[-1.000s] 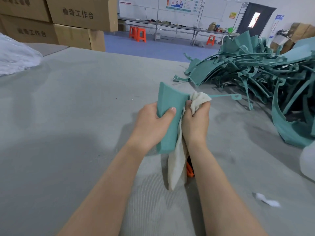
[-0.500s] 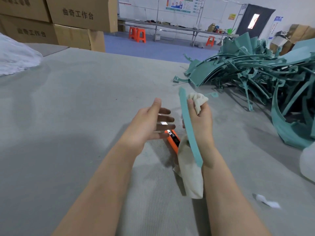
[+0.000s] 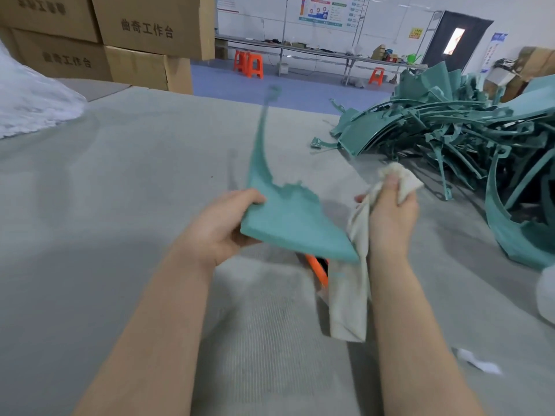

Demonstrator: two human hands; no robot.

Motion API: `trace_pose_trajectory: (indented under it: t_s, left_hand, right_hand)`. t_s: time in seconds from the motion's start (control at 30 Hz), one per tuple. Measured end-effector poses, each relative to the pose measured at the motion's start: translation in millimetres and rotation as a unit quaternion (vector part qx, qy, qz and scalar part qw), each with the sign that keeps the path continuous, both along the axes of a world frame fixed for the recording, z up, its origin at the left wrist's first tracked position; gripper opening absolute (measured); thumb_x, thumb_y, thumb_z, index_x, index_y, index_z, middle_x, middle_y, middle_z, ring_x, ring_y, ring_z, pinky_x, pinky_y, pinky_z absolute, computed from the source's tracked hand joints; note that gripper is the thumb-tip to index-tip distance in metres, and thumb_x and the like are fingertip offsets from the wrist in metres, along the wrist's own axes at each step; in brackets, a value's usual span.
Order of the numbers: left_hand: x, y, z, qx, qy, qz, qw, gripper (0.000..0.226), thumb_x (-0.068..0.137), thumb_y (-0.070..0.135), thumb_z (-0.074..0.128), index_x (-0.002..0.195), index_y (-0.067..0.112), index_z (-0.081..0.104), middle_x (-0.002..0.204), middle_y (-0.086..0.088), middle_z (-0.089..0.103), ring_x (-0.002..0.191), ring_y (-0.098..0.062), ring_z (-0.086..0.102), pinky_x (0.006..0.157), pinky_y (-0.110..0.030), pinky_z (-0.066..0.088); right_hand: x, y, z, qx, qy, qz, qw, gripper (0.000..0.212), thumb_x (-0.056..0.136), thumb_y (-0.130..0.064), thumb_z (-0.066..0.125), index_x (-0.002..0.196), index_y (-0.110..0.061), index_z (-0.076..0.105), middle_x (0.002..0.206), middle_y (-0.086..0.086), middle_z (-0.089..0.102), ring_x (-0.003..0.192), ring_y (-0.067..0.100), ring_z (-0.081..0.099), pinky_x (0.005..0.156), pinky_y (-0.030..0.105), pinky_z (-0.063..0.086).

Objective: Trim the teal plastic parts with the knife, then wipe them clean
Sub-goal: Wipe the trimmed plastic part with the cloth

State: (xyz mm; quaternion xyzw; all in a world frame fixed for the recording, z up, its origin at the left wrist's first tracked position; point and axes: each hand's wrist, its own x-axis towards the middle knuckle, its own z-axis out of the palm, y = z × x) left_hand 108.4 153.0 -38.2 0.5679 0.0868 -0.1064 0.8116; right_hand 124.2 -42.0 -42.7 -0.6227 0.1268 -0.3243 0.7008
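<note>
Well, in the head view my left hand (image 3: 219,226) gripped the teal part (image 3: 291,223) by its broad flat end, thumb on top and fingers curled beneath, holding it up off the grey table (image 3: 120,190). The part's thin tail swept away toward twelve o'clock, blurred. My right hand (image 3: 390,217), at three o'clock from the part, was clenched round a bunched cream cloth (image 3: 351,295). The cloth's loose end hung down toward six o'clock. The part's pointed corner reached that hanging cloth, though I could not tell whether they touched. An orange knife (image 3: 315,267) lay on the table under the part, mostly hidden by part and cloth. At two o'clock a tangled pile of teal parts (image 3: 435,139) sat on the table, well apart from my hands. A small white scrap (image 3: 477,363) lay at five o'clock beside my right forearm. Stacked cardboard boxes (image 3: 135,34) stood at eleven o'clock beyond the table's far edge
</note>
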Motion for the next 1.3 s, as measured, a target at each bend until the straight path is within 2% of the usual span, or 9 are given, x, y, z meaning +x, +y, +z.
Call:
trace_pose_trajectory:
  t_s: [0.2, 0.37, 0.53, 0.67, 0.8, 0.9, 1.03, 1.17, 1.3]
  left_hand:
    - [8, -15, -9, -0.101, -0.070, 0.136, 0.983, 0.011, 0.096, 0.007, 0.054, 0.097, 0.015, 0.062, 0.083, 0.004, 0.074, 0.069, -0.008, 0.070, 0.053, -0.022, 0.054]
    - [-2, -49, -13, -0.050, -0.070, 0.080, 0.993, 0.026, 0.091, -0.005, 0.052, 0.114, 0.007, 0.056, 0.093, -0.006, 0.069, 0.068, -0.014, 0.068, 0.062, -0.032, 0.056]
    - [-12, -57, -7, -0.063, -0.029, -0.083, 0.994, 0.028, 0.088, -0.007, 0.049, 0.111, 0.005, 0.060, 0.072, 0.001, 0.070, 0.055, -0.010, 0.066, 0.049, -0.022, 0.053]
    - [-17, -56, -9, -0.053, -0.020, -0.160, 0.985, 0.023, 0.090, -0.008, 0.047, 0.098, 0.005, 0.064, 0.074, -0.002, 0.073, 0.062, -0.012, 0.070, 0.052, -0.023, 0.055]
    - [-11, -49, -7, -0.077, -0.039, -0.092, 0.992, 0.022, 0.092, -0.008, 0.046, 0.101, 0.003, 0.062, 0.084, -0.007, 0.072, 0.067, -0.014, 0.071, 0.057, -0.024, 0.057]
    - [-5, -41, -5, -0.128, -0.051, -0.014, 0.990, 0.021, 0.092, -0.006, 0.044, 0.094, 0.005, 0.063, 0.074, -0.005, 0.072, 0.064, -0.013, 0.070, 0.058, -0.024, 0.058]
    - [-1, -32, -2, -0.197, -0.047, 0.060, 0.977, 0.021, 0.093, 0.001, 0.046, 0.099, 0.005, 0.066, 0.086, -0.008, 0.072, 0.076, -0.017, 0.068, 0.063, -0.027, 0.059]
    - [0, -27, -2, -0.236, -0.049, 0.081, 0.967, 0.017, 0.096, 0.007, 0.050, 0.102, 0.006, 0.066, 0.085, -0.006, 0.074, 0.073, -0.015, 0.072, 0.060, -0.024, 0.057]
    - [2, -25, -3, -0.183, -0.078, 0.075, 0.977, 0.017, 0.097, 0.008, 0.050, 0.106, 0.008, 0.064, 0.085, -0.003, 0.073, 0.074, -0.014, 0.072, 0.064, -0.027, 0.059]
  right_hand:
    - [-11, 15, 19, 0.267, -0.058, 0.152, 0.950, 0.014, 0.091, -0.020, 0.050, 0.086, -0.016, 0.062, 0.073, -0.002, 0.058, 0.067, 0.011, 0.057, 0.059, 0.022, 0.047]
    - [-20, 42, 24, 0.071, -0.127, 0.088, 0.985, 0.037, 0.090, -0.001, 0.052, 0.122, -0.019, 0.046, 0.119, 0.010, 0.060, 0.110, 0.022, 0.060, 0.100, 0.036, 0.048]
    - [-14, 22, 15, -0.109, -0.091, -0.066, 0.988, 0.022, 0.092, -0.005, 0.053, 0.102, -0.020, 0.041, 0.094, -0.011, 0.055, 0.076, -0.004, 0.053, 0.073, 0.018, 0.042]
    - [-5, 2, 2, -0.309, 0.044, -0.073, 0.947, 0.017, 0.089, -0.006, 0.054, 0.105, -0.009, 0.048, 0.087, -0.001, 0.059, 0.084, 0.023, 0.054, 0.072, 0.032, 0.042]
    - [-3, 7, 0, -0.469, 0.180, 0.018, 0.865, 0.020, 0.089, -0.018, 0.054, 0.105, -0.006, 0.059, 0.104, 0.017, 0.062, 0.102, 0.039, 0.054, 0.086, 0.046, 0.045]
    - [-9, 24, 6, -0.476, 0.157, 0.118, 0.857, 0.039, 0.093, -0.047, 0.051, 0.102, -0.010, 0.062, 0.106, 0.014, 0.059, 0.109, 0.037, 0.052, 0.094, 0.046, 0.043]
    - [-18, 43, 7, -0.496, 0.138, 0.251, 0.820, 0.094, 0.078, -0.078, 0.043, 0.150, -0.020, 0.031, 0.146, 0.011, 0.034, 0.142, 0.027, 0.021, 0.117, 0.044, 0.020]
    - [-18, 45, 1, -0.434, 0.048, 0.235, 0.868, 0.058, 0.093, -0.046, 0.053, 0.146, -0.026, 0.041, 0.148, 0.005, 0.034, 0.142, 0.016, 0.026, 0.116, 0.027, 0.022]
    - [-13, 43, -3, -0.390, -0.047, 0.101, 0.914, 0.034, 0.100, -0.030, 0.049, 0.085, -0.007, 0.069, 0.106, 0.006, 0.059, 0.101, 0.017, 0.055, 0.084, 0.017, 0.038]
